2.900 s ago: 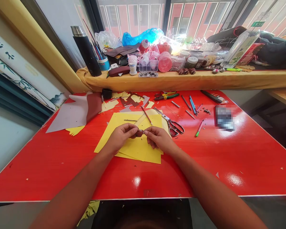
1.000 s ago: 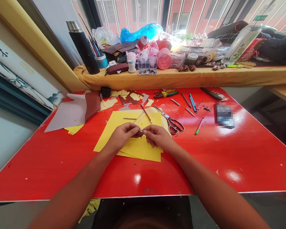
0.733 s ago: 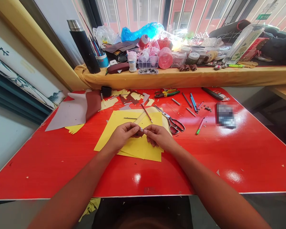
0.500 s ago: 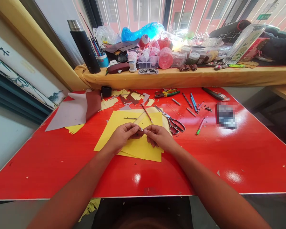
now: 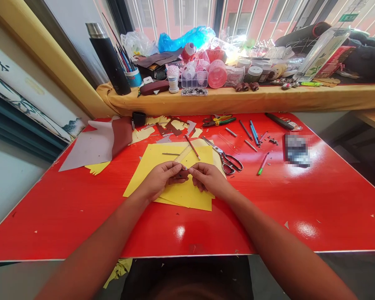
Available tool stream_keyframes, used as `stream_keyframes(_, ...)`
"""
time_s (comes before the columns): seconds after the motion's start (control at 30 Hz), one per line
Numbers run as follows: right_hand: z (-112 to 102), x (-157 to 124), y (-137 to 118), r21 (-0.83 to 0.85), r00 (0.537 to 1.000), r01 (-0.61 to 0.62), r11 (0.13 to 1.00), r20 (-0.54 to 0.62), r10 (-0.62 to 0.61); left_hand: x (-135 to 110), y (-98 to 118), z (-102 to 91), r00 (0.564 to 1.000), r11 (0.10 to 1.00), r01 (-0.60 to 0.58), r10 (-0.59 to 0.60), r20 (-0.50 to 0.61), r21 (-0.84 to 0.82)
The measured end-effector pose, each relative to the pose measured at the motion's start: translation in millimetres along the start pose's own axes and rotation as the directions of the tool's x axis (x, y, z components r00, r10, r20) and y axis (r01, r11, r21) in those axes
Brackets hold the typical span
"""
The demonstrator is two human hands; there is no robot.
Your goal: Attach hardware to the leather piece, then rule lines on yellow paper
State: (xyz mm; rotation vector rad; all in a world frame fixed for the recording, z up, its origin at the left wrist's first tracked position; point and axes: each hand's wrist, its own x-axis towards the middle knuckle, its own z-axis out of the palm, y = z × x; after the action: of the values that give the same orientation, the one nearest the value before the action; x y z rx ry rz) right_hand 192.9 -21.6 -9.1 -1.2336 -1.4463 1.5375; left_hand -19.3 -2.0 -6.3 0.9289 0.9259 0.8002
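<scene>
Over the yellow sheets [image 5: 143,179], my left hand [image 5: 159,177] pinches a small dark brown piece [image 5: 181,174], leather-like, with a tiny shiny metal bit at its top edge. My right hand [image 5: 208,179] meets it from the other side, thumb and forefinger closed at that metal bit; what exactly they grip is too small to make out. Just beyond the hands lie a ruler [image 5: 183,153], a red pencil [image 5: 192,147] and a thin grey rod [image 5: 171,154]. Scissors [image 5: 226,158] rest to the right of my right hand.
Brown and yellow scraps [image 5: 175,125] lie at the back of the red table [image 5: 81,225]. Pliers [image 5: 220,121], blue pens [image 5: 254,132], small metal parts [image 5: 273,141] and a green-tipped pen [image 5: 263,163] are spread rightward. A large folded sheet [image 5: 90,143] is at left. The sill [image 5: 237,99] holds crowded supplies.
The brown piece has tilted slightly between my fingers, so more of its face shows. Both hands stay in nearly the same place, and the view has shifted a little.
</scene>
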Motion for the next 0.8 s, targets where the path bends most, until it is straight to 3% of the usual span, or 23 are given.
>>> stream_keyframes(0.8, -0.1, 0.9, 2.5, 0.004, 1.000, 0.000, 1.000, 0.004, 0.000, 1.9, 1.8, -1.5, 0.999, 0.998, -0.008, 0.006, -0.034, -0.065)
